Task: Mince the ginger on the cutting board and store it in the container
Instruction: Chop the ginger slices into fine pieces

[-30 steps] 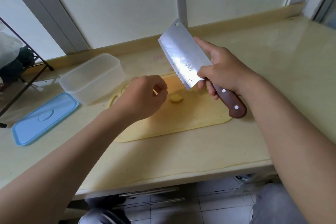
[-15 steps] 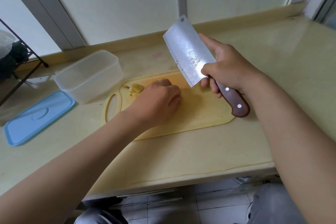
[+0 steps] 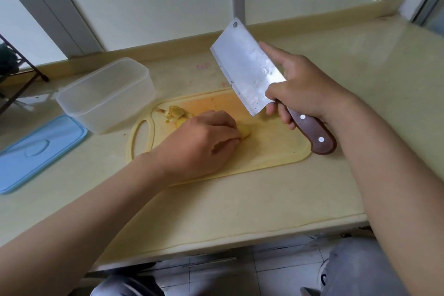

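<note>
A yellow cutting board [image 3: 271, 151] lies on the counter. My left hand [image 3: 201, 144] is down on it with fingers curled over a piece of ginger [image 3: 244, 131], which peeks out at the fingertips. A small heap of ginger peelings and slices [image 3: 175, 113] sits at the board's far left corner. My right hand [image 3: 305, 89] grips a cleaver [image 3: 249, 72] by its brown wooden handle, blade raised and tilted above the board's back right part. The clear plastic container [image 3: 108, 91] stands empty, left of the board.
A blue lid [image 3: 36, 151] lies flat on the counter at the far left. A dark metal rack [image 3: 14, 72] stands at the left edge. The counter's front edge [image 3: 216, 243] runs below my arms, and a window wall closes the back.
My left hand came down from above the board and now holds the ginger piece on it. The cleaver stayed raised, shifting only slightly.
</note>
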`<state>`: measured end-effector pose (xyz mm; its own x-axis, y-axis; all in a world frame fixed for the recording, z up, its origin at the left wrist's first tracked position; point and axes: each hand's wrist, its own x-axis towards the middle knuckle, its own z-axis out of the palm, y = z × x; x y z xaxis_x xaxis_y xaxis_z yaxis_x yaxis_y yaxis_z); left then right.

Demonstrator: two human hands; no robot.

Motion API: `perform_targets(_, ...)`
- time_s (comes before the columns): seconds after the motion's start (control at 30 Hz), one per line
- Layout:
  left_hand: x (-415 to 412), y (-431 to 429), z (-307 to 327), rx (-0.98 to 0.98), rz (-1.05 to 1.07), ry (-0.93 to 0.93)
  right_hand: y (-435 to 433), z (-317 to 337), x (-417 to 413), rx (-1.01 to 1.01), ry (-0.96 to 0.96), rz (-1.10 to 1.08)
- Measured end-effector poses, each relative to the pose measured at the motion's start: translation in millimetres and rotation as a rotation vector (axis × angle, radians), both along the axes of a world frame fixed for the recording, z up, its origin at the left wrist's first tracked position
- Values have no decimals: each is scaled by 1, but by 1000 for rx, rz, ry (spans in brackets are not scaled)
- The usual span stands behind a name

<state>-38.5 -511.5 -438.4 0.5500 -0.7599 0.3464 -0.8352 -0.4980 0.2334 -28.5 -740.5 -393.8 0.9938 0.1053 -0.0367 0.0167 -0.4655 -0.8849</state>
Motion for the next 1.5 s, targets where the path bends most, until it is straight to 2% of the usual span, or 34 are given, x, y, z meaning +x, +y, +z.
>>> perform_targets(0.13,2,5,2,47,-84,-16,2,7,-12,-94,46,-7)
perform_targets(0.33,11,14,4,157,-217,-83,8,22,-33,-339,100,-35)
perform_targets(0.73,-9,16,-6,166,-154,-54,40,34,-45,-607,154,-6)
perform_targets(1.13,-8,26,-15,198,-140,-71,46,35,-61,-657,149,-11)
perform_targets(1.5,-8,26,-17,183,-145,-84,42,25,-83,-665,42,-31)
